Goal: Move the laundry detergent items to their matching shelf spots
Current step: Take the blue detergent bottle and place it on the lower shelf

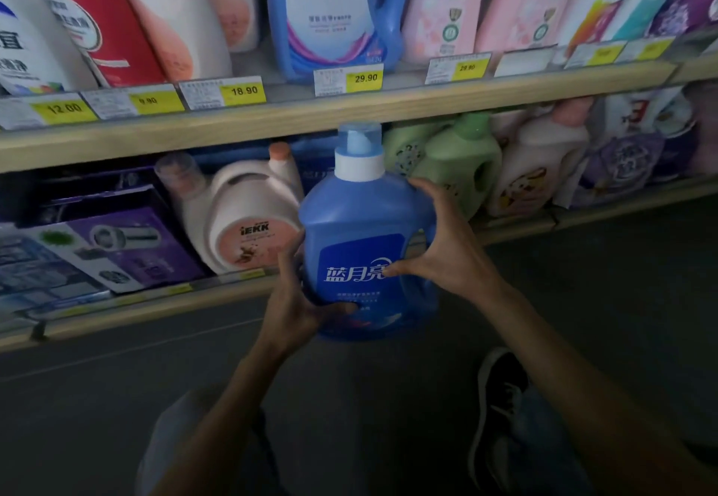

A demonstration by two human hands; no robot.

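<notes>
The upper shelf (272, 122) carries a row of tall detergent bottles, and the lower shelf (155, 309) carries boxes (136, 239) at the left, then a white and pink jug (241, 215) and a green bottle (462, 169) further right. On the upper shelf stands a large blue twin (330, 9) with the same brand name as the bottle (361, 231) that the person holds. This bottle is in the air in front of the lower shelf. It is upright, its long axis is vertical, and its cap (359, 138) reaches just to the edge of the upper shelf. The twin is almost straight above it, so I judge that the coming move is mostly a lift upward and then inward, into the free place beside the twin. Both hands are equally near. The right hand (447, 250) grips the right side with its fingers (421, 186) spread wide over the shoulder and the thumb on the label. The left hand (299, 301) grips the lower left corner, with its thumb on the front. A yellow tag (365, 77) marks the place of the twin. The cap is on, and what is inside the bottle cannot be seen.
</notes>
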